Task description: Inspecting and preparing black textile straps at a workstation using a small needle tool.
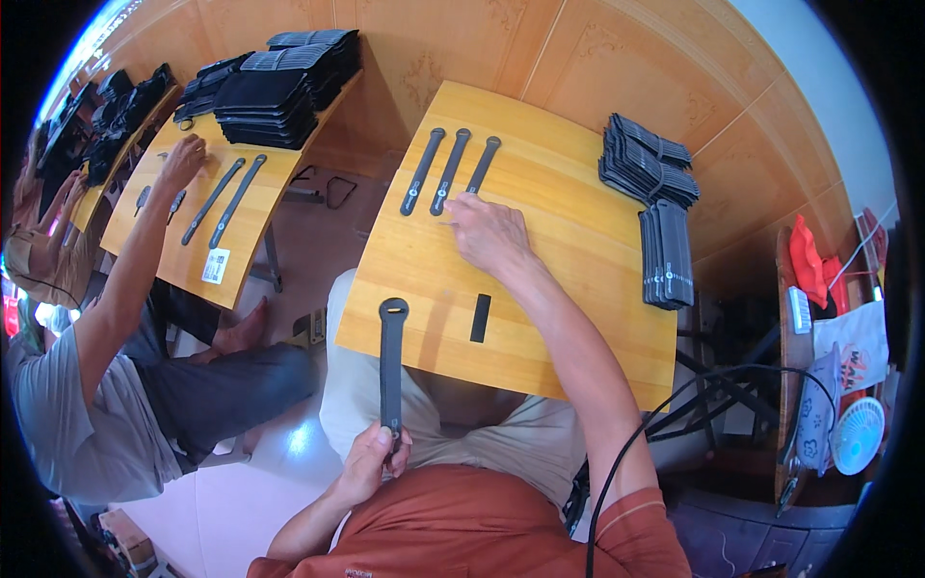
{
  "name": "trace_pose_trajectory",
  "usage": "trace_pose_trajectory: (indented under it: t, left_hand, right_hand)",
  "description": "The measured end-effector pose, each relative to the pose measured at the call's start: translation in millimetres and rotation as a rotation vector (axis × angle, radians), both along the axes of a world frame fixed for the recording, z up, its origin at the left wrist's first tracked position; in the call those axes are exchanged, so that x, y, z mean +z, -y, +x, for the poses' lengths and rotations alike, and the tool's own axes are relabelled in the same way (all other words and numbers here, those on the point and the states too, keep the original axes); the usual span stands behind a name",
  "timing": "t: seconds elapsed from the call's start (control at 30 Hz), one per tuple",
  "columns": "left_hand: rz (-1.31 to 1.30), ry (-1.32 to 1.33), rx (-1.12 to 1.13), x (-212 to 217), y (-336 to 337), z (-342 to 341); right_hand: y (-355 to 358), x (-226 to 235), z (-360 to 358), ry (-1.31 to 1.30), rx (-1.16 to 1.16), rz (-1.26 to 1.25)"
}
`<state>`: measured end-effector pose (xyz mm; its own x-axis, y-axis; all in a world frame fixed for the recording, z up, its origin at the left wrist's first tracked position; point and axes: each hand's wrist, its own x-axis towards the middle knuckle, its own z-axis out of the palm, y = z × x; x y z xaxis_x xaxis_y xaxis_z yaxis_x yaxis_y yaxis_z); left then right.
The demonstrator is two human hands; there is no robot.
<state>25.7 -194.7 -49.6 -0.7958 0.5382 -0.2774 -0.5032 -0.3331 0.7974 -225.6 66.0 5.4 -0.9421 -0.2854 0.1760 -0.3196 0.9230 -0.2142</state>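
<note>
My left hand (378, 457) is closed around the lower end of a dark grey strap (390, 361), held upright in front of my body with its slotted, rounded end on top. Over the table (568, 289), my right hand (489, 234) has its fingers drawn together at the near end of another grey strap (485, 164), covering that end. Left of it lie two similar straps, a middle strap (450, 173) and an outer strap (422, 173), side by side. A short black strip (480, 318) rests on the wood nearer to me.
Bundled grey straps (650, 159) and a flatter stack of straps (667, 255) line the table's right edge. To the left, a co-worker's hand (183, 162) works at a second table (252, 214) with straps and a dark pile (270, 96). A black cable (626, 448) crosses near my right arm.
</note>
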Motion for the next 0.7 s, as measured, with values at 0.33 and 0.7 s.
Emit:
trace_pose_trajectory:
  t: [0.33, 0.7]
  left_hand:
    - [-0.057, 0.038, 0.061, 24.7, -8.2, -13.6]
    - [0.154, -0.043, 0.223, 15.8, -39.9, -33.6]
  right_hand:
    - [2.8, 18.0, 122.0, 0.115, 0.052, -0.537]
    - [14.8, 5.1, 223.5, 0.07, 0.192, -0.787]
